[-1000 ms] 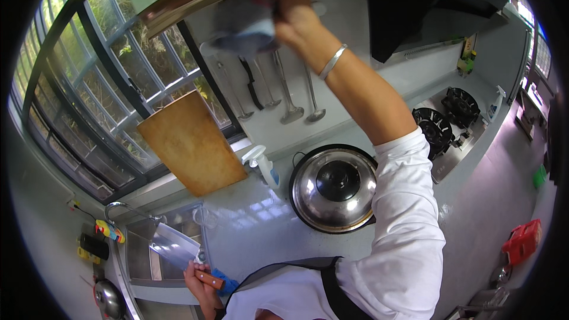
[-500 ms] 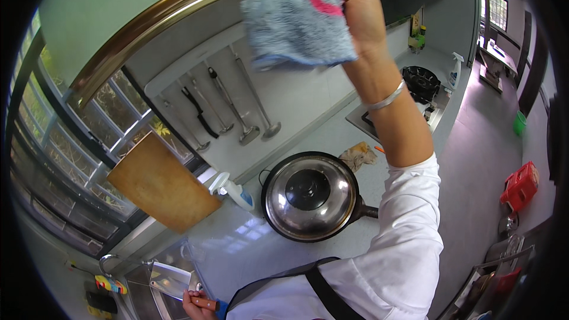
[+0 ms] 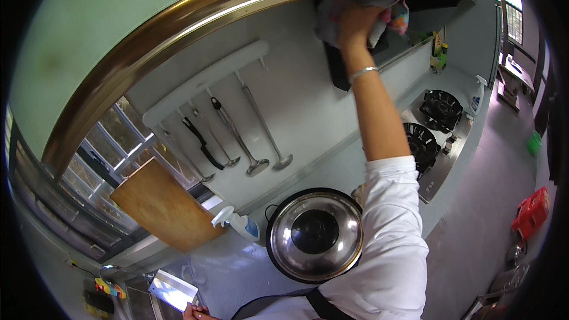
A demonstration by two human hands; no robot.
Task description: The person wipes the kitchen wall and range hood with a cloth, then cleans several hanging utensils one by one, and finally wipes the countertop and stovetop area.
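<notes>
The right hand [image 3: 358, 26] is up high, below the gold edge [image 3: 237, 1] of the cabinet and in front of the dark range hood [image 3: 339, 70]. It holds a cloth [image 3: 329, 19], soft and fluffy, grey-blue with a bright patch at one corner. The fingers seem closed into its folds — their tips are hidden, so how hard they press I cannot tell. Whether the cloth touches the hood, this is also not clear from here.

The left hand [image 3: 195, 313] is low, at the sink side, with the fingers curled together on the handle end of a cleaver [image 3: 173, 290]. Its broad blade, flat and shiny, points away from the body, perhaps for safety while the other arm reaches up.

The wooden cutting board [image 3: 168, 202] leans at the window, probably to leave the counter free; its surface is brown and smooth. Metal ladles hang from a pale rail [image 3: 204, 87], I think for easy taking. A domed steel lid [image 3: 315, 232] sits on the round black pan — this keeps it covered.
</notes>
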